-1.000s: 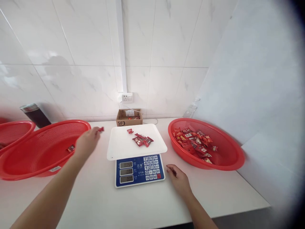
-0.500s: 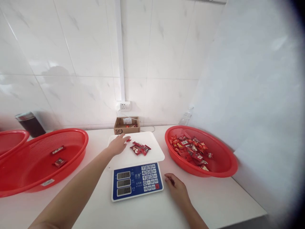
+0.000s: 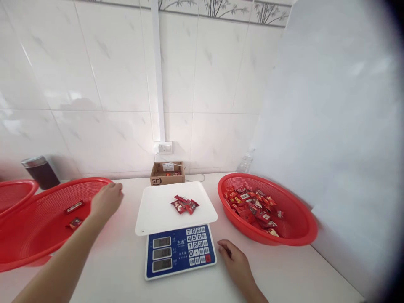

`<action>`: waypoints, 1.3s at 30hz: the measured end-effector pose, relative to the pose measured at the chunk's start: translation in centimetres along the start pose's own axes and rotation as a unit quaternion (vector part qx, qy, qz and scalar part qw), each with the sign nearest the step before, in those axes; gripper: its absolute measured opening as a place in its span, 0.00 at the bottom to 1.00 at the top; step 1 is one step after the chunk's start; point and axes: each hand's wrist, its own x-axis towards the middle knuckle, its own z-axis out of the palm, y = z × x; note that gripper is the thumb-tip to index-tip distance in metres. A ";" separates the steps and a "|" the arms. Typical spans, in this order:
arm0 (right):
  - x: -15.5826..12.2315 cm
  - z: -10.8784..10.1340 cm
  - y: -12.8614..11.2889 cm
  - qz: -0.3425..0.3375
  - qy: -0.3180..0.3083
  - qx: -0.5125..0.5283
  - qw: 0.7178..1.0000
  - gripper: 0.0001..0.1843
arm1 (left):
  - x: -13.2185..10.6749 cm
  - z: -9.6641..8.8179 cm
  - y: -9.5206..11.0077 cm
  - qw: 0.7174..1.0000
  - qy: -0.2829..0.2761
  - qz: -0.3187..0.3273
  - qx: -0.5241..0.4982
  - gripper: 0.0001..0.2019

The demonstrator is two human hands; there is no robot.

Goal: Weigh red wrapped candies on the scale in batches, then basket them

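Above the near-right rim of the left-hand oval red plastic mesh basket, the left hand hangs with fingers bent, and whether they pinch anything I cannot tell; the right hand rests loosely curled on the white tabletop, its palm hidden, so its grip is equally unclear; two small red wrapped packets lie in that basket below the left wrist, and a forearm dragged low could catch the rim and tip it; just beside the right fingers sits the blue-and-white electronic scale, where a stray knuckle could press a key; on its flat white plastic pan lies a loose cluster of red packets, slick-looking and liable to slide if the pan is bumped, while any hand leaning there would falsify the reading; farther right, the heaped oval red plastic basket could spill if knocked.
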 end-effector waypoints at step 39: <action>-0.1 -0.1 0.3 0.004 -0.014 -0.015 1.000 0.13 | -1.0 -2.3 -4.8 0.997 0.017 -0.017 0.074 0.20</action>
